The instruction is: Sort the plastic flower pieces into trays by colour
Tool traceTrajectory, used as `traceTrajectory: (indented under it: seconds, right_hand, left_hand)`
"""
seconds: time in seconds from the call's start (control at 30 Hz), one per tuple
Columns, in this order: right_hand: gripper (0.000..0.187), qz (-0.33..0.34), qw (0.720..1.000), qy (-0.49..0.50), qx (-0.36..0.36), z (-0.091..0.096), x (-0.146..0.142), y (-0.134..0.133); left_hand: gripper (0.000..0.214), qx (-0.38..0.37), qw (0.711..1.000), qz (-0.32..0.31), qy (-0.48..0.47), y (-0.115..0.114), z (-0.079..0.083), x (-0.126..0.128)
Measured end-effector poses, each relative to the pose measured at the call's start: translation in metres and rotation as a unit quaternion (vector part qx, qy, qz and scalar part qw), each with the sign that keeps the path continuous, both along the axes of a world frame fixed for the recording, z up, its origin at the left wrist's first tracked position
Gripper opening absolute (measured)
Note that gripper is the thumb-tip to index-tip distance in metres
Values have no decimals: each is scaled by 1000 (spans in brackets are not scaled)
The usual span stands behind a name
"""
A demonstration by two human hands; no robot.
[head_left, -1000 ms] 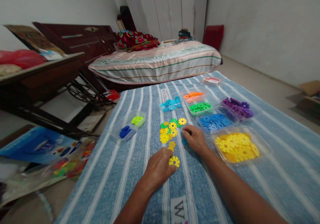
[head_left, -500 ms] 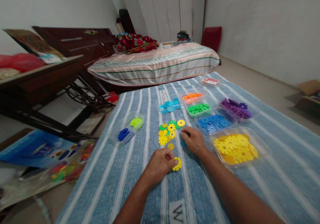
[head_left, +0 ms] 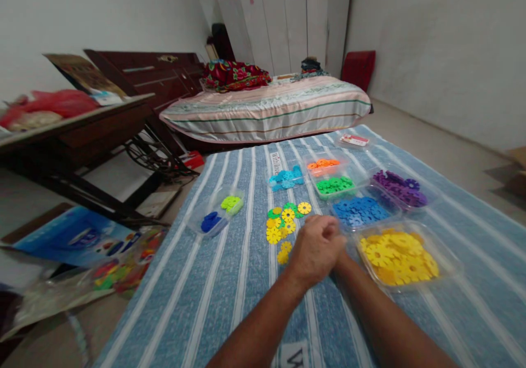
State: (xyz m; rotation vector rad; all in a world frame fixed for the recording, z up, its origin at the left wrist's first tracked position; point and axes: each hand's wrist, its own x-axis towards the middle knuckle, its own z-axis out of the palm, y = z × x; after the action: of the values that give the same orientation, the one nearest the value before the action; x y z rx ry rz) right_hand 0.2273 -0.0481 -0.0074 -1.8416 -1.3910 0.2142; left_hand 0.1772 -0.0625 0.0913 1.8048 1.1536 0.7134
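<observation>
My left hand is closed, its fingers curled, and crosses in front of my right hand. Whatever is between its fingers is hidden. Only the wrist and a small part of my right hand show, so its fingers cannot be seen. Just left of my hands lies a loose group of yellow and green notched plastic discs on the striped cloth. Nearer to me, two yellowish discs lie beside my left wrist. Clear tubs of blue discs and yellow discs stand to the right.
Farther back are tubs with light blue, orange, green and purple discs. A divided tub at left holds dark blue and lime discs. A bed stands beyond; a dark wooden table is at far left.
My left hand has moved right and away from me, leaving the spot of the yellow disc, and now covers my right hand. A yellow disc now lies against the near single one.
</observation>
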Motion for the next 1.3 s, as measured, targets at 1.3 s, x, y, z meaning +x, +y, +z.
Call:
traceTrajectory:
  seconds: [1.3]
  right_hand:
    - [23, 76, 983, 157, 63, -4, 28, 10]
  left_hand:
    - [48, 202, 914, -148, 318, 98, -68, -48]
